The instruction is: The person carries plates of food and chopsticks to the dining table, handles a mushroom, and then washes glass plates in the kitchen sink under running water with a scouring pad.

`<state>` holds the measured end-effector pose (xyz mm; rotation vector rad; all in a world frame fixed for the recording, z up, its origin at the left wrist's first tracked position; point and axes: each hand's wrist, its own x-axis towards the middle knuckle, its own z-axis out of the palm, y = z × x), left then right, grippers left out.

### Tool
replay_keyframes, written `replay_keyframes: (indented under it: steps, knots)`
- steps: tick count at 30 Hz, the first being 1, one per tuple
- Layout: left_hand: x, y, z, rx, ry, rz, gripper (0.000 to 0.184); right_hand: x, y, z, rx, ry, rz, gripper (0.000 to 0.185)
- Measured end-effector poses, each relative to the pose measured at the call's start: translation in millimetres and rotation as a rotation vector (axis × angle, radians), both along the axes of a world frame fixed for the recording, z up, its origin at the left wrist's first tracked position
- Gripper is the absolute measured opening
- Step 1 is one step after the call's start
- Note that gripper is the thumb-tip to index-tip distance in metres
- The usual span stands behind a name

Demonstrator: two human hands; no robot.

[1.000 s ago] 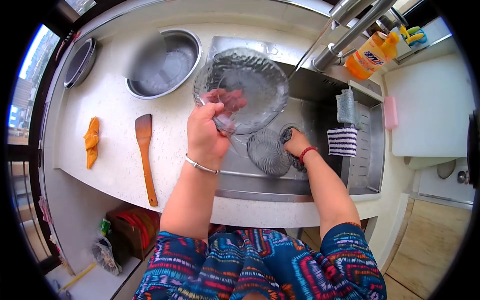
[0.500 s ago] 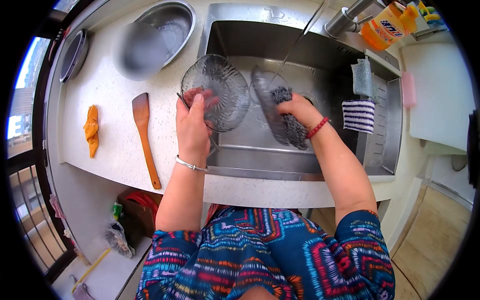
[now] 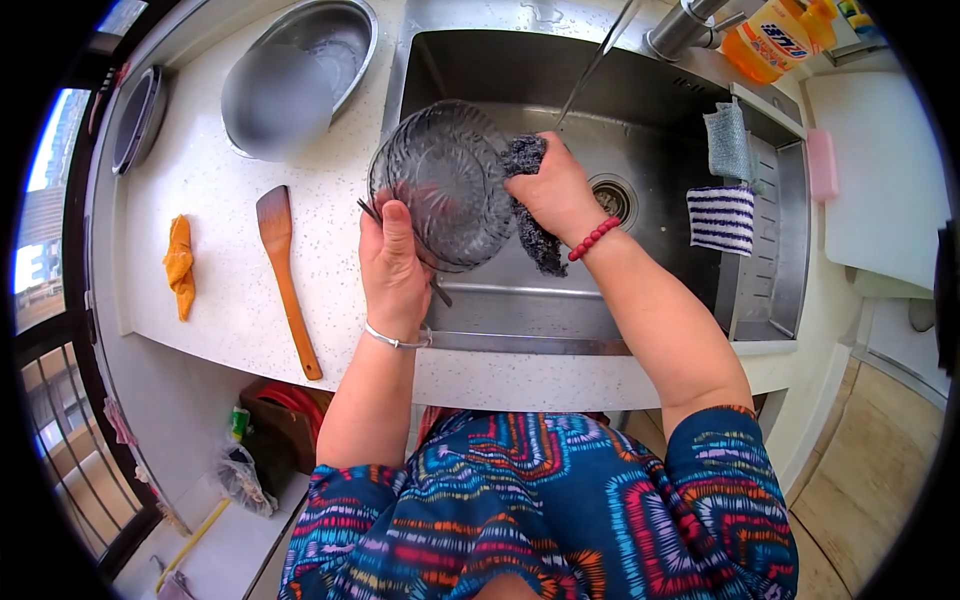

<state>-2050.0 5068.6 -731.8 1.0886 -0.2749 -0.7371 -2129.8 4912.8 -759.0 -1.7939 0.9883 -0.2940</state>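
My left hand [image 3: 393, 262] is closed on a clear, ribbed glass bowl [image 3: 455, 185], held tilted over the sink's left edge. A thin dark stick [image 3: 441, 293] pokes out below the bowl by the same hand; most of it is hidden. In my right hand [image 3: 562, 195] is a bunched dark grey cloth [image 3: 541, 240], its upper part against the bowl's right rim. Water [image 3: 597, 65] runs from the faucet [image 3: 682, 28] into the steel sink [image 3: 600, 310], behind my right hand.
On the counter left of the sink lie a wooden spatula [image 3: 285, 270], an orange cloth [image 3: 180, 268] and a metal basin [image 3: 352, 60], partly blurred. A striped cloth [image 3: 721, 220] and a grey cloth [image 3: 727, 143] hang on the sink's right divider. An orange detergent bottle [image 3: 770, 42] stands behind.
My right hand has moved left with the grey cloth, from over the drain to the bowl's rim. A blurred clear shape beside that cloth no longer shows separately. The bowl has shifted slightly right.
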Motion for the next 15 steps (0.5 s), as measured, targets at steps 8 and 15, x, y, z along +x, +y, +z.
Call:
replay_keyframes:
  steps: [8,15]
  knots:
    - [2.1,-13.9,-11.2,0.090,-0.181,0.011,0.026,-1.9,-1.0,9.2,-0.204,0.033,0.052,0.041]
    - [26.6,-28.2,-9.5,0.203,-0.493,0.122,0.037,-36.8,-61.1,-26.9,0.825,-0.306,0.090,0.044]
